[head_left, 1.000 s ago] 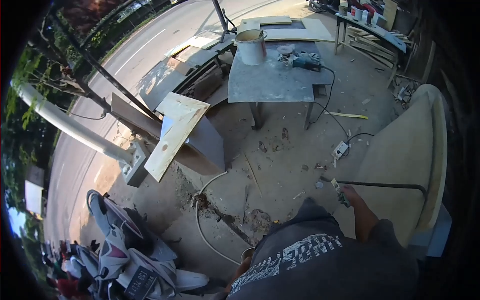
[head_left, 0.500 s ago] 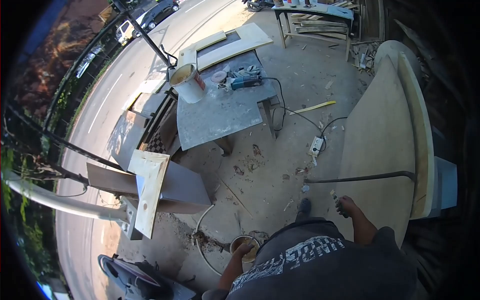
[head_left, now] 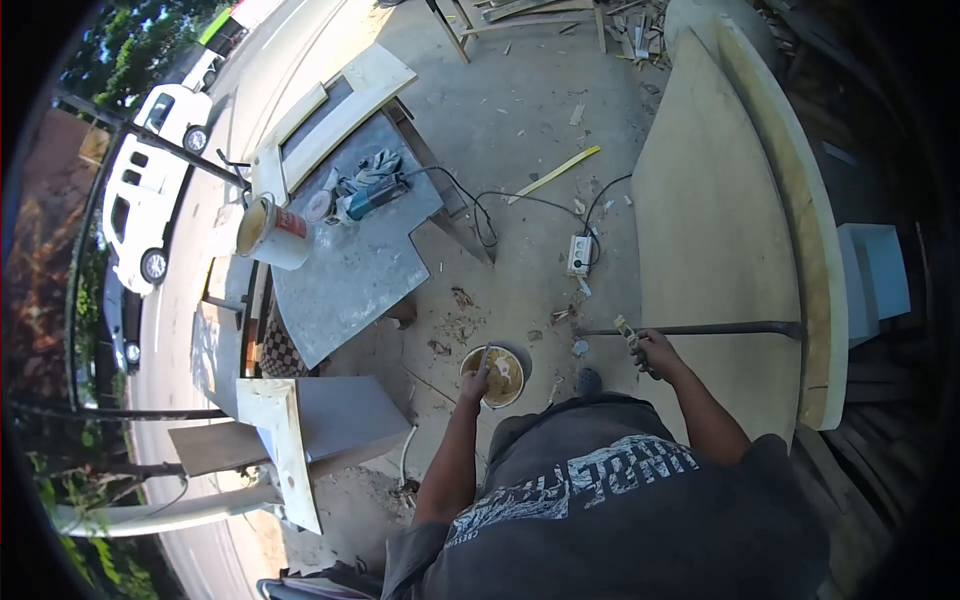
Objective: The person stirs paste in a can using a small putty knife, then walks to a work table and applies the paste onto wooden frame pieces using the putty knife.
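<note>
My left hand (head_left: 474, 383) is closed on the rim of a round bucket (head_left: 507, 377) with yellowish-brown stuff inside. A thin stick-like thing stands up beside my fingers at the rim. On the right, my right hand (head_left: 656, 353) is wrapped round the handle of a brush (head_left: 624, 328), its pale end pointing up and left. Behind that hand a dark bar (head_left: 740, 328) lies across a large curved wooden panel (head_left: 715, 220). The brush is apart from the bucket.
A grey table (head_left: 350, 280) at the left holds a white bucket (head_left: 273, 235), a blue power tool (head_left: 372, 198) and gloves. Its cord runs to a white socket block (head_left: 580, 256) on the floor. A box with a board on it (head_left: 345, 415) stands lower left. Vehicles are on the road.
The view has swung left. The bucket and my left hand have come up from beside my body to in front of it. My right hand still holds the brush.
</note>
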`<move>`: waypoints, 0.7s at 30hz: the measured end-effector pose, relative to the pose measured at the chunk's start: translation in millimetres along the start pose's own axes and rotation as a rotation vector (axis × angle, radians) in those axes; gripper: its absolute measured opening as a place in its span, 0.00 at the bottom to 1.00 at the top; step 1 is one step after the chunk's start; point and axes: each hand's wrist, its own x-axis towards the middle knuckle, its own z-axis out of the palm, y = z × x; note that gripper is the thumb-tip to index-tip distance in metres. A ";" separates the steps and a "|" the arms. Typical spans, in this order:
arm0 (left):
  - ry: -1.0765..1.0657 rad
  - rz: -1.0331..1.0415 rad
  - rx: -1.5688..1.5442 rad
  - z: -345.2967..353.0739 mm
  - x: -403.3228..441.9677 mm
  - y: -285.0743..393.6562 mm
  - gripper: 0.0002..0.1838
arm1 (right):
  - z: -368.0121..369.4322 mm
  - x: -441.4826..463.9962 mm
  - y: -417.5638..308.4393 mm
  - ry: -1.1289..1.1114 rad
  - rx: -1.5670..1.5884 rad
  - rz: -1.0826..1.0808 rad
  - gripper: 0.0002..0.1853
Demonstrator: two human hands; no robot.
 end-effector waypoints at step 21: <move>-0.474 -0.356 -0.695 54.7 137.9 433.2 0.12 | 13.8 111.1 -183.1 0.432 0.496 -0.145 0.13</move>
